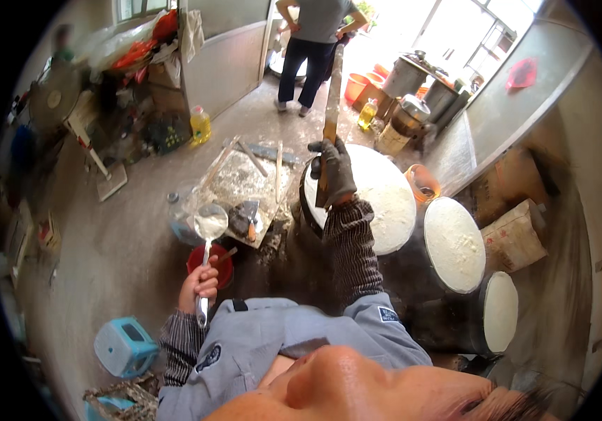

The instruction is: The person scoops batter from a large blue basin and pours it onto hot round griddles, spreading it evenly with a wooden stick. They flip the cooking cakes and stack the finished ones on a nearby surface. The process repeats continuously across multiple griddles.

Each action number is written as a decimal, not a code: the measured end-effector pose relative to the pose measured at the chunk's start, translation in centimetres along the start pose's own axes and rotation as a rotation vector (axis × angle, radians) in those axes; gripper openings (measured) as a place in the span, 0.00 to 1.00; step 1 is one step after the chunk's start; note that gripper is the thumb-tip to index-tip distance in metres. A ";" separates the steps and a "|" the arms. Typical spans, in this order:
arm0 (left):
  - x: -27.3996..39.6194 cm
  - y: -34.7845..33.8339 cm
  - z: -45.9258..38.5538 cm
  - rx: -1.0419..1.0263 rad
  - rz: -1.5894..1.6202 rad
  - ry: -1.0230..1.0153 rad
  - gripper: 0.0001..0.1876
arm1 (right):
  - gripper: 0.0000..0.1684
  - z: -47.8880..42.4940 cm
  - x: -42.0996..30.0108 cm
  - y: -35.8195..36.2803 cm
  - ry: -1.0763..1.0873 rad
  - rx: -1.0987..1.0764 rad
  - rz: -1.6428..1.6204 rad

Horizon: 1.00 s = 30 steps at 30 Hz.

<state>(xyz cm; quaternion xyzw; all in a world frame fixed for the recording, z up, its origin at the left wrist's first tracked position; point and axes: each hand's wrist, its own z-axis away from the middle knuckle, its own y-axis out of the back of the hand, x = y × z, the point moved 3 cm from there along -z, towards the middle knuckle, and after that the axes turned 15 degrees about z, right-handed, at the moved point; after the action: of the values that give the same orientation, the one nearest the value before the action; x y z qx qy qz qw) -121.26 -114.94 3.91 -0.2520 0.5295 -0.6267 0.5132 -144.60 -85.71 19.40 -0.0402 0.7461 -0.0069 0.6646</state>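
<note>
My bare left hand (pixel 203 287) grips the handle of a metal ladle (pixel 210 222), whose round bowl holds or is coated with something pale. Below the bowl stands a red bucket (pixel 210 264) with a stick-like handle in it. My right hand (pixel 338 171), in a dark glove, is closed around a long wooden stick (pixel 334 100) held upright, its upper length smeared whitish. Behind that hand is a wide vat with a white, lumpy surface (pixel 385 205). Smaller round vats with similar white tops (pixel 454 244) (pixel 500 313) stand to its right.
A flour-smeared board (pixel 237 176) carries wooden sticks and a scraper (pixel 251 216). An orange bucket (pixel 423 183) and cardboard boxes (pixel 511 184) sit at right. A blue stool (pixel 126 346) is at lower left. Yellow oil jugs (pixel 200 125) and a person (pixel 314 47) are farther back.
</note>
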 end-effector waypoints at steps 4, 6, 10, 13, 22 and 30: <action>-1.7 0.6 0.0 0.025 0.011 -0.025 0.14 | 0.09 0.1 0.5 0.3 -0.024 -0.025 -0.038; -2.3 1.1 0.3 0.022 0.006 -0.039 0.13 | 0.13 -0.7 1.3 0.7 -0.023 -0.077 -0.026; -4.0 1.1 2.1 0.010 0.023 -0.067 0.13 | 0.13 -1.4 1.9 -0.3 -0.043 -0.047 -0.070; -5.6 1.7 3.5 0.061 -0.005 -0.134 0.13 | 0.10 -1.6 2.4 -0.2 -0.047 -0.070 -0.098; -5.6 4.4 9.7 0.133 -0.055 -0.339 0.14 | 0.16 -2.8 5.4 -5.9 -0.046 -0.116 -0.099; -0.2 5.6 13.3 0.045 0.001 -0.383 0.14 | 0.21 -1.6 7.2 -12.3 0.010 -0.059 -0.195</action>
<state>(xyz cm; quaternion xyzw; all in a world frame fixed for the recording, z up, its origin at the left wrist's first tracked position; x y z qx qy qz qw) -107.65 -119.65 2.91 -0.3547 0.4081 -0.5789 0.6103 -146.38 -98.56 13.20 -0.1320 0.7419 -0.0497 0.6555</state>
